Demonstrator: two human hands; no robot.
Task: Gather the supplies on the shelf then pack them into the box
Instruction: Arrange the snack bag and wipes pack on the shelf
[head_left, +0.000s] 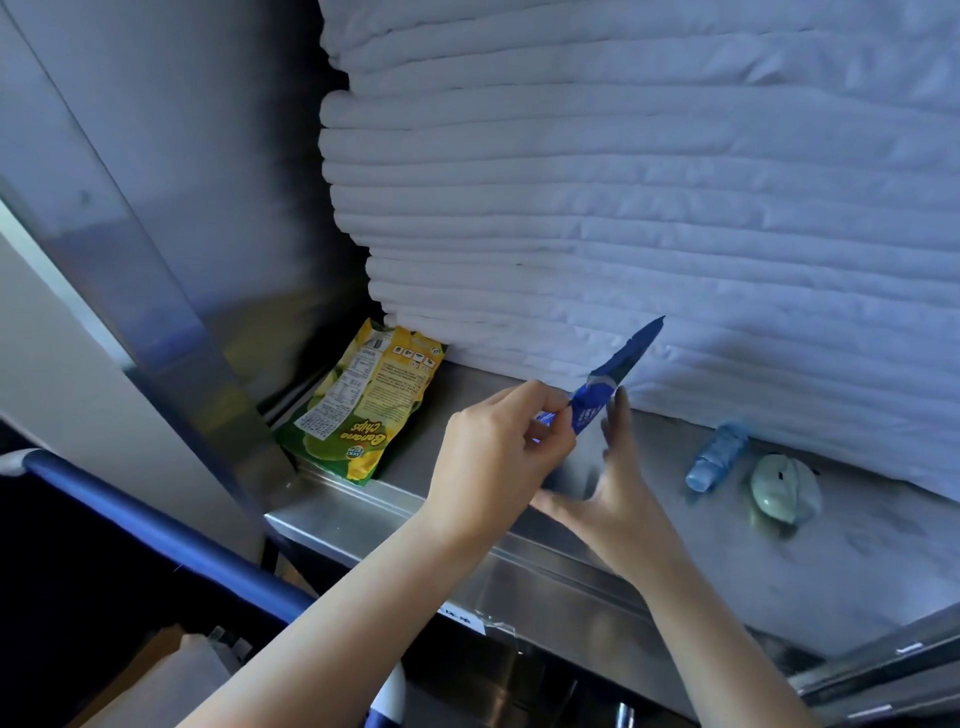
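Blue sachet (602, 389) pinched by one end in my left hand (498, 452), right hand (608, 483) open just beside it; so thin a hold could let it slip back onto the shelf (857, 561).

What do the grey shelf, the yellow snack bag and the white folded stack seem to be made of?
Grey shelf: likely stainless steel, brushed, with dull reflections. Yellow banana chips bag: glossy printed plastic film, crinkled and shiny. White folded stack: soft woven cloth, matte, with rounded fold edges.
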